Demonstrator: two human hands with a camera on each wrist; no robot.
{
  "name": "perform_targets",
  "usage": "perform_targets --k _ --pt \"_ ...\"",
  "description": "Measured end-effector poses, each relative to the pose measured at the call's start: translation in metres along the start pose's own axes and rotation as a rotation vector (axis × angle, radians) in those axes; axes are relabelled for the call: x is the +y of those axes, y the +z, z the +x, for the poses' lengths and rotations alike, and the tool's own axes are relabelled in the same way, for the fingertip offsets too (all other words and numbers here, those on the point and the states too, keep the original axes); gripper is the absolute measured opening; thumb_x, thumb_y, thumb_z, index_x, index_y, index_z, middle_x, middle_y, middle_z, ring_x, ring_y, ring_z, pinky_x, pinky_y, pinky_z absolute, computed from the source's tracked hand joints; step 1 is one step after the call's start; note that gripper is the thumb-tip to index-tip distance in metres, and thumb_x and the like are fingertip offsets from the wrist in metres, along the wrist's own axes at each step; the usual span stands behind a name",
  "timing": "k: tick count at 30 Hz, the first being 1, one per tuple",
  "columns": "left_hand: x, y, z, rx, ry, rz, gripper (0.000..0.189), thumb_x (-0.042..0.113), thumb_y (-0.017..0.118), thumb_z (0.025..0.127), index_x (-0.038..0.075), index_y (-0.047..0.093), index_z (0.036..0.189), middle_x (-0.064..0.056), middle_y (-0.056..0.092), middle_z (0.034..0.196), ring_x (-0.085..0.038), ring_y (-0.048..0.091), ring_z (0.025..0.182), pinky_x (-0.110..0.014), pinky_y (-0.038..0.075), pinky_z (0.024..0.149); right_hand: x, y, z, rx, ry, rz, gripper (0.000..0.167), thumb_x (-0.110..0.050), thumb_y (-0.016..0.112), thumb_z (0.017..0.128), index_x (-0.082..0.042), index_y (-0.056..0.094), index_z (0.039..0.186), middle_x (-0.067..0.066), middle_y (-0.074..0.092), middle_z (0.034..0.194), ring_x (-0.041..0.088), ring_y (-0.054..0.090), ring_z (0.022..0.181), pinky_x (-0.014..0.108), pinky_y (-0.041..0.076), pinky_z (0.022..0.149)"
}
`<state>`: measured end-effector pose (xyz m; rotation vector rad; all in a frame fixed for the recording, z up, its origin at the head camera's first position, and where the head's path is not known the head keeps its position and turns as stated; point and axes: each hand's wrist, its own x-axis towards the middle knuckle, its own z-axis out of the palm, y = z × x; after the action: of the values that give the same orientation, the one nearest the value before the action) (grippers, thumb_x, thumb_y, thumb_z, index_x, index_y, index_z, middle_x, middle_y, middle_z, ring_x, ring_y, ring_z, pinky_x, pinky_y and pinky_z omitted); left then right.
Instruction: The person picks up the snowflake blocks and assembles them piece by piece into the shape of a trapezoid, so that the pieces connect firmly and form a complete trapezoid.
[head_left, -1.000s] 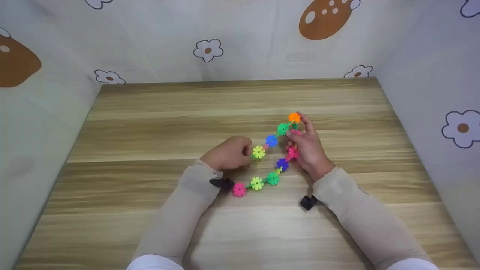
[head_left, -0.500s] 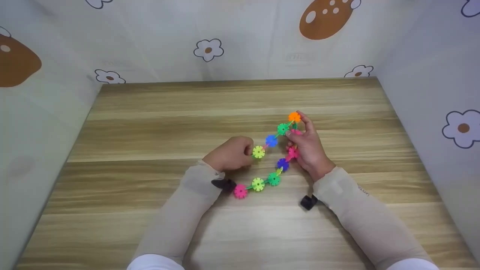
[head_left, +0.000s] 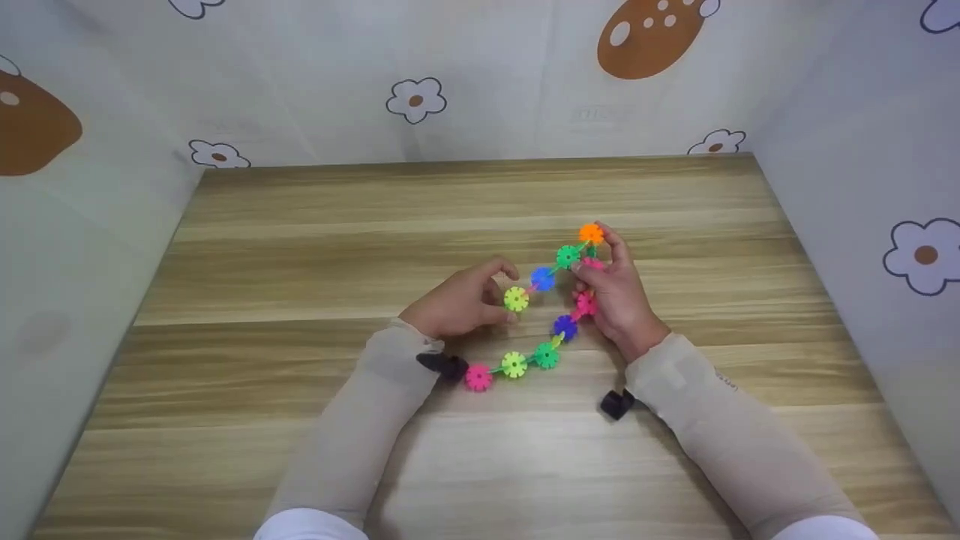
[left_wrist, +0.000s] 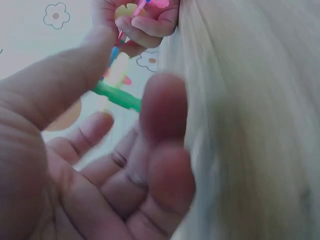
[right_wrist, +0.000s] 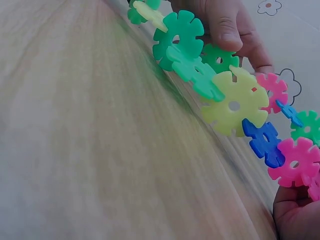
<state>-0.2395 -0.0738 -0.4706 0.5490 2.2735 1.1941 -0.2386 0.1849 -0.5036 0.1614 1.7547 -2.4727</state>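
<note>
A chain of toothed plastic snowflake discs (head_left: 543, 280), in pink, green, yellow, blue and orange, bends in a loop between my hands. My right hand (head_left: 619, 296) pinches it at the right bend, thumb over the discs, with an orange disc (head_left: 591, 234) at its fingertips. My left hand (head_left: 457, 300) is spread around the yellow end of the upper strand, index finger above and thumb below. In the left wrist view a green disc (left_wrist: 119, 96) shows edge-on among the loose fingers. The lower strand ends in a pink disc (head_left: 479, 378) beside the left wrist.
The wood-grain table (head_left: 337, 225) lies under both arms. Pale walls with flower prints (head_left: 416, 100) enclose it at the back and sides. Black camera mounts (head_left: 617, 405) stick out from both wrists, the left one close to the pink end disc.
My left hand has loosened from a closed pinch at the chain's upper end, its index finger and thumb spreading apart. The right hand keeps its grip almost unmoved.
</note>
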Motion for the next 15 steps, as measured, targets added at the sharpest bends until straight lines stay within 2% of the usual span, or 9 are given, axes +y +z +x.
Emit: perform_targets --k 3,7,15 --pt "-0.0029 -0.0011 0.0009 -0.027 0.002 -0.051 0.048 0.020 0.080 0.095 0.025 0.059 0.139 -0.007 0.071 0.092 -0.019 0.067 0.073 -0.034 0.057 0.070 0.0003 0.0005 0.0004 0.009 -0.001 0.007 0.073 0.006 0.058 0.102 -0.025 0.027 0.160 -0.003 0.058 0.066 0.013 0.053 0.055 0.024 0.051 0.054" --pt "-0.0043 -0.0020 0.0006 -0.052 0.014 -0.066 0.043 0.019 0.078 0.096 0.025 0.064 0.137 -0.007 0.071 0.094 -0.017 0.067 0.074 -0.033 0.056 0.073 0.0003 0.0009 0.0005 0.020 -0.007 0.007 0.073 0.007 0.058 0.101 -0.024 0.027 0.160 -0.003 0.057 0.066 0.012 0.052 0.056 0.022 0.049 0.054" --pt "-0.0040 -0.0062 -0.0025 -0.083 0.041 -0.076 0.057 0.014 0.073 0.097 0.029 0.056 0.149 -0.006 0.070 0.101 -0.018 0.066 0.080 -0.036 0.055 0.080 0.0000 0.0016 0.0011 0.040 0.000 0.005 0.074 0.007 0.058 0.100 -0.025 0.028 0.159 -0.004 0.055 0.065 0.013 0.051 0.057 0.022 0.049 0.056"
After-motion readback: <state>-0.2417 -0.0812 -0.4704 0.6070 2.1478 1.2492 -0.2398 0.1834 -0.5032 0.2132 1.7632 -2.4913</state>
